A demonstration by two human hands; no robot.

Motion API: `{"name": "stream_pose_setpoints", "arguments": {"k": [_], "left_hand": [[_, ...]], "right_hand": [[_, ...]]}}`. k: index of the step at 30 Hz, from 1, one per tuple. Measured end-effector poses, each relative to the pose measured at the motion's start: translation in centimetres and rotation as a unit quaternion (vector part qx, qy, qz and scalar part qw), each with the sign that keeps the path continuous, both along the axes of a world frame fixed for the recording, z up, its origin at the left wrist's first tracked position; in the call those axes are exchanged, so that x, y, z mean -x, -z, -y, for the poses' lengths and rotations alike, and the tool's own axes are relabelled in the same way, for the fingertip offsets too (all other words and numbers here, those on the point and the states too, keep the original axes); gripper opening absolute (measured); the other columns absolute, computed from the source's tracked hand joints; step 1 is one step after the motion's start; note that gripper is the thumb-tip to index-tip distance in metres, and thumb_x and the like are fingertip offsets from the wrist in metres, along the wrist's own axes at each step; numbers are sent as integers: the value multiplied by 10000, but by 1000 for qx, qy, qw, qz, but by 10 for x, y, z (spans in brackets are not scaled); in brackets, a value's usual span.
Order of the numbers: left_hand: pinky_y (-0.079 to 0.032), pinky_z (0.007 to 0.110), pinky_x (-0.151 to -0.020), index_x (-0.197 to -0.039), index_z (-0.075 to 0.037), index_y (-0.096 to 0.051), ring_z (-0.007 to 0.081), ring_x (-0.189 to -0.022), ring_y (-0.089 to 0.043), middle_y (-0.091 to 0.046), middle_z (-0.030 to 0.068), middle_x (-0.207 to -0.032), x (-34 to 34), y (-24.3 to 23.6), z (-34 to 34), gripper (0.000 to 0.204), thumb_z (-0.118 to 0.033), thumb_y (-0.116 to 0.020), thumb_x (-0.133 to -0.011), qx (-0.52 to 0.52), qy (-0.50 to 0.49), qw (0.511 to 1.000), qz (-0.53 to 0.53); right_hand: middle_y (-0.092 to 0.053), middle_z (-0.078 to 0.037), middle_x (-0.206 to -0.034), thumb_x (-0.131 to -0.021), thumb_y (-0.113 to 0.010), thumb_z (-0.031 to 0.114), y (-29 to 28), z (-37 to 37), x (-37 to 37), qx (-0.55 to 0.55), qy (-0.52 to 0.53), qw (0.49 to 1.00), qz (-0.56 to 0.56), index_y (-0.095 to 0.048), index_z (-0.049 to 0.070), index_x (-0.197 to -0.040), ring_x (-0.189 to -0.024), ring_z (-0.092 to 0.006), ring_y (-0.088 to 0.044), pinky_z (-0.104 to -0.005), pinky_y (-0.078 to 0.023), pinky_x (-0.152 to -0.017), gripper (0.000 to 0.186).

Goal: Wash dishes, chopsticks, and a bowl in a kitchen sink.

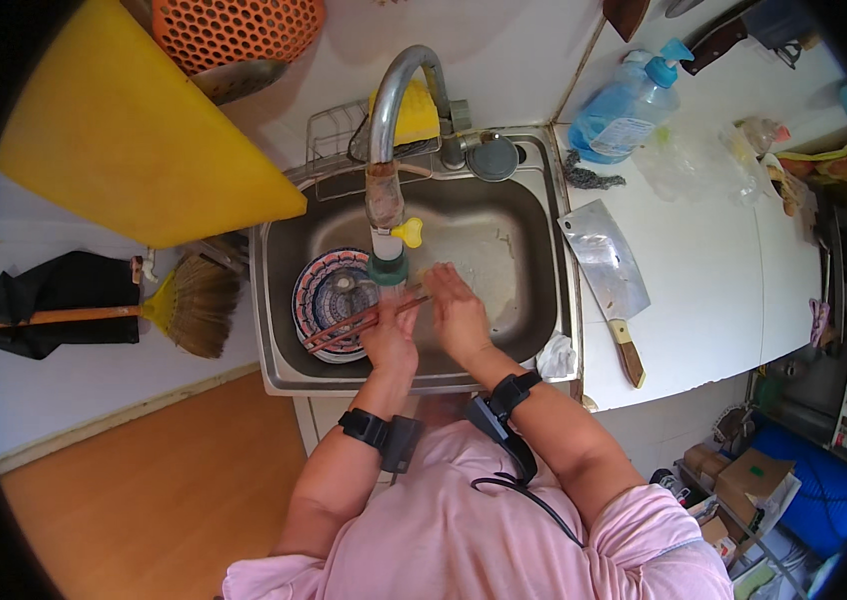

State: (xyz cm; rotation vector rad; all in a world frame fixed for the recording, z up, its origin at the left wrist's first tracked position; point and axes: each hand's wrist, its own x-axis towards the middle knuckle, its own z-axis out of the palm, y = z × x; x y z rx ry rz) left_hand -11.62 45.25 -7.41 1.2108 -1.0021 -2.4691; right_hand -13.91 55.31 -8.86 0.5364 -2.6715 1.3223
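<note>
Brown chopsticks (346,330) slant over the left half of the sink, under the tap. Near their right end my left hand (391,338) is closed on them. My right hand (461,312) has its fingers bent over the same end, seemingly pinching the chopsticks there; its fingertips are slightly blurred. Below the chopsticks, patterned dishes (312,302) with a red-and-blue rim sit in the steel sink (529,245), apparently stacked. The curved tap (385,125) ends in a green-tipped nozzle (388,267) with a yellow lever, just above my hands. Water seems to run from it.
On the right counter lie a cleaver (608,262), a blue soap bottle (624,110) and plastic bags (696,158). A crumpled white wad (557,355) sits on the sink's right corner. A yellow board (134,120) and a broom (199,305) stand at left. Behind the tap is a wire rack (329,140).
</note>
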Motion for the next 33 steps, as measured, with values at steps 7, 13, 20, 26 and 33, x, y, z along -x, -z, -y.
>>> {"name": "stream_pose_setpoints", "arguments": {"k": [7,13,20,26,33], "left_hand": [[-503,334,-713,-924,-19,-479,219,-799,-569,-553,93,-890,4,-5,1,170,-155,-527,-833,43,-28,999,-1],[-481,340,-736,-949,-50,-489,195,-837,-556,-548,62,-934,-3,4,16,185,-197,-520,-840,43,-43,998,2],[-439,345,-806,-1006,-49,-488,175,-919,-516,-536,50,-999,-6,3,15,177,-152,-470,-864,54,-22,997,-41],[-415,342,-872,-1009,-44,-494,178,-975,-503,-531,71,-1031,-5,6,11,162,-80,-463,-854,-70,-12,996,-57],[-421,323,-840,-1003,-52,-512,183,-963,-508,-532,66,-1041,-3,-9,26,164,-115,-474,-856,16,17,997,-76]], "right_hand": [[-500,-166,-1119,-656,-502,-26,4,-3,6,19,-16,1000,-1,-528,25,-1058,-1104,-321,-428,-364,-386,-901,406],[-469,-144,-1170,-657,-482,-43,6,4,-2,-26,-42,999,15,-518,26,-1072,-1120,-299,-412,-352,-400,-881,423],[-489,-162,-1135,-668,-474,-40,10,-16,12,10,45,997,61,-526,22,-1057,-1129,-311,-399,-351,-376,-909,398],[-523,-162,-1066,-662,-472,-67,-7,10,-5,70,-108,992,-19,-552,32,-1002,-1092,-327,-434,-373,-360,-925,363],[-529,-163,-1052,-708,-457,-31,63,-40,16,63,95,986,119,-536,51,-1050,-990,-331,-486,-350,-397,-855,361]]}}
